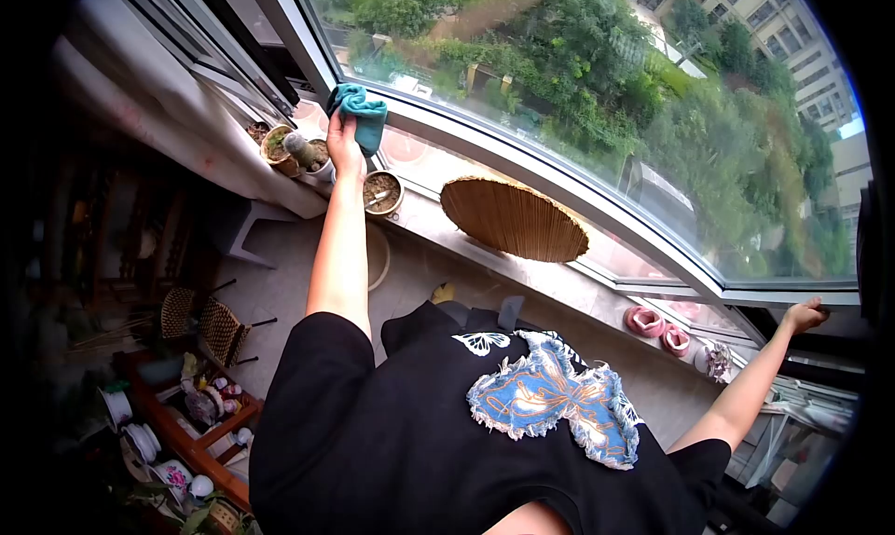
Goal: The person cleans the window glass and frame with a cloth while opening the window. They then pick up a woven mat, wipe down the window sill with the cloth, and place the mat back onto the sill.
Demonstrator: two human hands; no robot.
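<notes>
My left hand (344, 144) is closed around a bunched teal cloth (365, 116), which lies against the lower corner of the white window frame (401, 109). Just below that hand, potted plants stand on the sill, among them a cactus (300, 148) and a round pot of soil (382, 193). Far to the right, my right hand (806, 315) has its fingers curled at the lower edge of the window frame; the fingertips are partly hidden.
A round woven straw mat (515, 220) leans on the sill (466, 244). Pink pots (644, 322) stand further right along it. A curtain (158, 97) hangs at left. Behind, on the floor, are a wicker chair (224, 330) and a wooden rack (200, 456) with pots.
</notes>
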